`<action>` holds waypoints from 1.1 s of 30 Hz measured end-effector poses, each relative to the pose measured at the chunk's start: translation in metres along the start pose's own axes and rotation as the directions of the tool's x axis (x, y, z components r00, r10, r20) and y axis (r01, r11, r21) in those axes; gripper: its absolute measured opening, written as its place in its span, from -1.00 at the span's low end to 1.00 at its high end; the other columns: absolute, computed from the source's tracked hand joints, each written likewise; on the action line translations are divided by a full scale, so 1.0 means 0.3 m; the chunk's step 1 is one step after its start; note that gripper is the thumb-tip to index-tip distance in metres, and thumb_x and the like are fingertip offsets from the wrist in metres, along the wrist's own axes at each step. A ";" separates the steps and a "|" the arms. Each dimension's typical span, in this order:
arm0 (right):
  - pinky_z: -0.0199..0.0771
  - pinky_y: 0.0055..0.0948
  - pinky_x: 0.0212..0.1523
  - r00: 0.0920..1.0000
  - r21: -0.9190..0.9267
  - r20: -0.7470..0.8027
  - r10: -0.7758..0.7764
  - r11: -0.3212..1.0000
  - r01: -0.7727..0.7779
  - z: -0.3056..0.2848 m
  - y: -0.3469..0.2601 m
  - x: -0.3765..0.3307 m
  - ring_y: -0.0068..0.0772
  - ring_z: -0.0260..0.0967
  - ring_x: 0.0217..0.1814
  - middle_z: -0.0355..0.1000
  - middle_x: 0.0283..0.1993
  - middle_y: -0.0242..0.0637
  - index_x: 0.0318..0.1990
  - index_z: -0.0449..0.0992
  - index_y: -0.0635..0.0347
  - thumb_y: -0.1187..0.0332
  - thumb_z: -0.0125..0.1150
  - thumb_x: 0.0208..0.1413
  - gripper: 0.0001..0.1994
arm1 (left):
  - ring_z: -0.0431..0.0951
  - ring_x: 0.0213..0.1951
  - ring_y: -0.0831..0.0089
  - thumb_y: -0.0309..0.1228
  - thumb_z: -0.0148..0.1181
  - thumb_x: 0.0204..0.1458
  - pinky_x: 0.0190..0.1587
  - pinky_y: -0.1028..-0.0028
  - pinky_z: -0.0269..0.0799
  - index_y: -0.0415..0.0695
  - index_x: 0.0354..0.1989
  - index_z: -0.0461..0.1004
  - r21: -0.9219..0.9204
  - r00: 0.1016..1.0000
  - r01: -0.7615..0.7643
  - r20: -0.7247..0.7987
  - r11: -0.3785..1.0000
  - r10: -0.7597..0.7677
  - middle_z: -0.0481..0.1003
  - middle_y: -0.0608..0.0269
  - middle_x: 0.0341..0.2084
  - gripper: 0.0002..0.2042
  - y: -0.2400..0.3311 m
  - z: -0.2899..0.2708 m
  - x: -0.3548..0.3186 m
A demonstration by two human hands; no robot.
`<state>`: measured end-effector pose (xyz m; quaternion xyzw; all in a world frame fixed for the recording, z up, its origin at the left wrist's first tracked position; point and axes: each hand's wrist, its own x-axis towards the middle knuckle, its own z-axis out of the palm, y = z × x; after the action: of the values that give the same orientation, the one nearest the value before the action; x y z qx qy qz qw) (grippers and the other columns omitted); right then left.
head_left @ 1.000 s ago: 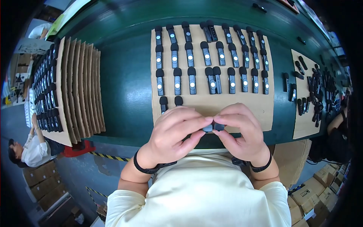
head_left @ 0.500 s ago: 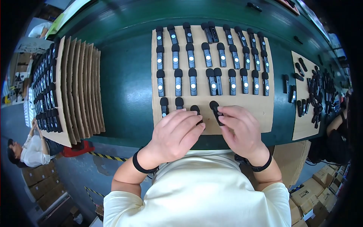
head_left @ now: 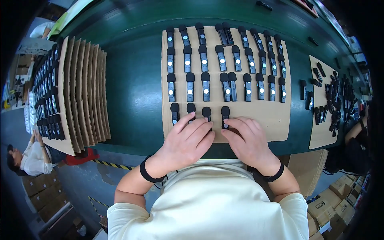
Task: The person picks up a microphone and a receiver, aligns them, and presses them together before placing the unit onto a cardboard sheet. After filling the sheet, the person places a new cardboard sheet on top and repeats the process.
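Note:
Several small black clip-on microphones with foam tops and round pale spots stand in rows on a cardboard sheet (head_left: 256, 120). In the nearest row, my right hand (head_left: 252, 142) pinches the lower end of one microphone (head_left: 225, 112) between thumb and fingertips; it lies on the cardboard, foam end away from me. My left hand (head_left: 186, 142) is closed at the lower part of the neighbouring microphone (head_left: 206, 113), its fingers hiding that end. Left of it, my fingers partly cover another microphone (head_left: 191, 109), and a further microphone (head_left: 175, 113) lies beside that.
Upright cardboard sheets (head_left: 86, 96) stand at the left of the green table (head_left: 134, 80), the outermost bearing microphones. At right, another cardboard piece (head_left: 318, 134) carries a loose heap of microphones (head_left: 334, 96). One person (head_left: 36, 156) sits at far left; another's arm (head_left: 356, 130) shows at far right.
The microphone in my right hand has gone from tilted to nearly straight, in line with the row. My left hand's microphone has straightened too, and more of it shows.

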<state>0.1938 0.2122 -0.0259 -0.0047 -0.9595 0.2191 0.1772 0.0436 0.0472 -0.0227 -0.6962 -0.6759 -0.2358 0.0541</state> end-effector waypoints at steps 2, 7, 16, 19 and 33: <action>0.40 -0.29 -0.09 1.000 -0.014 -0.008 0.012 1.000 -0.012 0.003 0.007 0.009 -0.20 0.40 -0.04 0.44 -0.06 -0.27 -0.23 0.57 0.14 0.48 0.28 -0.11 -0.79 | 0.51 -0.05 0.28 -0.47 0.18 -0.11 0.15 0.17 0.34 -0.12 -0.27 0.56 -0.005 0.999 0.035 -0.006 0.999 -0.035 0.51 0.20 -0.16 -0.81 -0.003 0.003 0.011; 0.40 -0.28 -0.08 0.999 -0.019 -0.026 0.045 0.999 -0.046 0.003 0.003 0.007 -0.20 0.40 -0.03 0.43 -0.04 -0.27 -0.22 0.58 0.13 0.48 0.28 -0.09 -0.79 | 0.50 -0.03 0.26 -0.49 0.18 -0.10 0.14 0.16 0.34 -0.10 -0.25 0.56 -0.021 0.999 0.047 -0.001 0.999 -0.047 0.50 0.19 -0.15 -0.80 -0.002 0.005 0.017; 0.40 -0.24 0.01 0.991 -0.005 -0.024 0.135 0.991 -0.135 -0.209 0.072 -0.006 -0.11 0.38 0.01 0.39 0.03 -0.19 -0.11 0.52 0.14 0.52 0.35 -0.15 -0.65 | 0.50 -0.05 0.15 -0.49 0.29 -0.24 0.10 0.09 0.36 -0.13 -0.29 0.52 -0.129 0.999 0.038 0.032 0.991 -0.034 0.49 0.11 -0.17 -0.75 -0.062 -0.127 0.085; 0.40 -0.23 0.05 0.979 -0.052 -0.066 0.193 0.979 -0.196 -0.318 0.164 -0.028 -0.08 0.38 0.04 0.38 0.04 -0.17 -0.09 0.50 0.15 0.54 0.35 -0.15 -0.62 | 0.50 -0.08 0.07 -0.53 0.35 -0.27 0.03 0.07 0.40 -0.17 -0.29 0.52 -0.016 0.999 0.047 -0.004 0.999 -0.047 0.49 0.06 -0.17 -0.71 -0.139 -0.208 0.127; 0.33 -0.27 0.16 0.823 -0.155 -0.176 0.541 0.810 -0.566 -0.578 0.851 0.061 -0.06 0.32 0.13 0.38 0.00 -0.11 -0.02 0.45 0.21 0.41 0.25 0.05 -0.68 | 0.48 -0.05 0.02 -0.67 0.19 -0.10 0.01 0.22 0.41 -0.26 -0.14 0.43 0.319 0.995 -0.057 -0.062 0.946 0.081 0.46 0.00 -0.12 -0.71 -0.617 -0.256 0.507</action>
<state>0.2186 0.5172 0.0183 -0.3154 -0.9205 0.1630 0.1631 -0.1587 0.1710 0.0612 -0.6923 -0.6779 -0.1476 0.1984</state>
